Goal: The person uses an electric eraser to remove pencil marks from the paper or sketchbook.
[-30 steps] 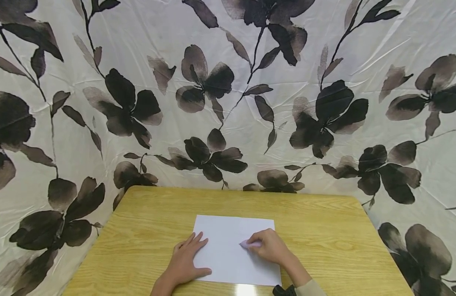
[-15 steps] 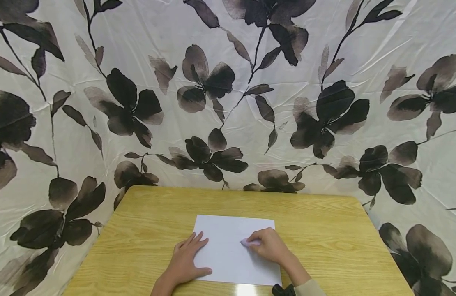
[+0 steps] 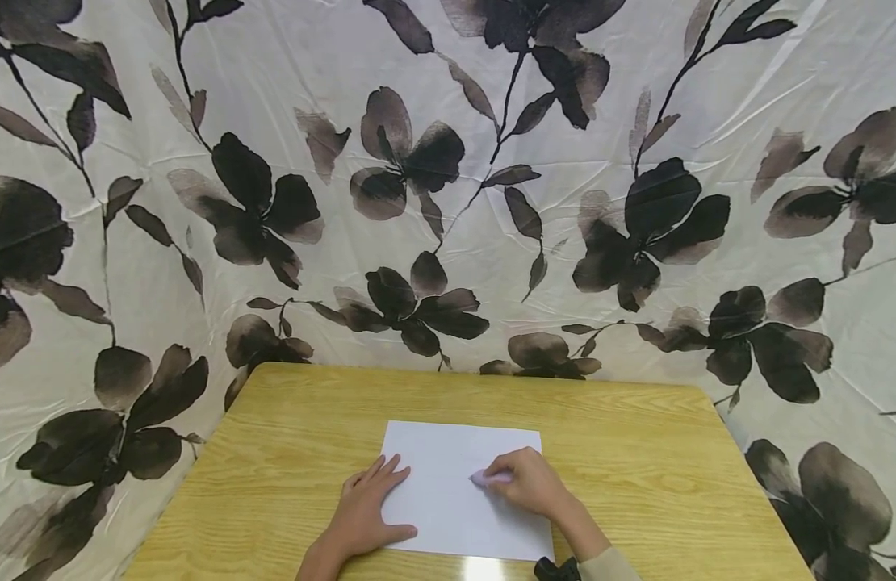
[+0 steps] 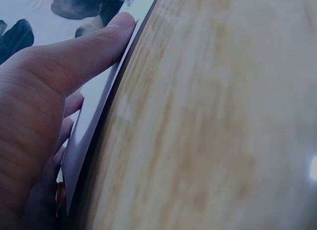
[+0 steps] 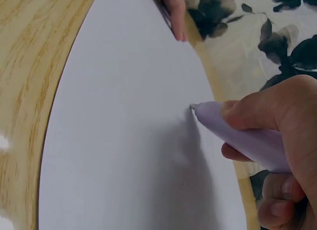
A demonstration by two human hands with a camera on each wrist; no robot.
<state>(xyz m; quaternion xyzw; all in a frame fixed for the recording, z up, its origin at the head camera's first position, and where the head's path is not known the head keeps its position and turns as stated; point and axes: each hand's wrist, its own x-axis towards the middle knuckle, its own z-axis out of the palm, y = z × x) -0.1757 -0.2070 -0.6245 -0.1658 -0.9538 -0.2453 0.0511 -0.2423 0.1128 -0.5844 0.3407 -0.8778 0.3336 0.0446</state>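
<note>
A sheet of white paper [image 3: 448,516] lies on the table, its long side running left to right. On its left edge my left hand [image 3: 364,508] rests with fingers spread and thumb along the near edge; the left wrist view shows the thumb [image 4: 94,49] lying on the paper. My right hand [image 3: 528,482] pinches a thick lilac pen-shaped tool [image 5: 247,136] with a small grey tip. That tip points left, at or just above the paper right of its middle; whether it touches is unclear. No mark shows on the sheet.
The yellow wood-grain table [image 3: 637,452] extends beyond the paper on all sides. Behind it hangs a white cloth [image 3: 303,73] with dark flowers. A black strap-like object [image 3: 557,570] sits at the right wrist by a beige sleeve [image 3: 609,566].
Both hands and the paper stay practically in place. The lilac tool's tip shifts only very slightly; the whole head view drifts a little.
</note>
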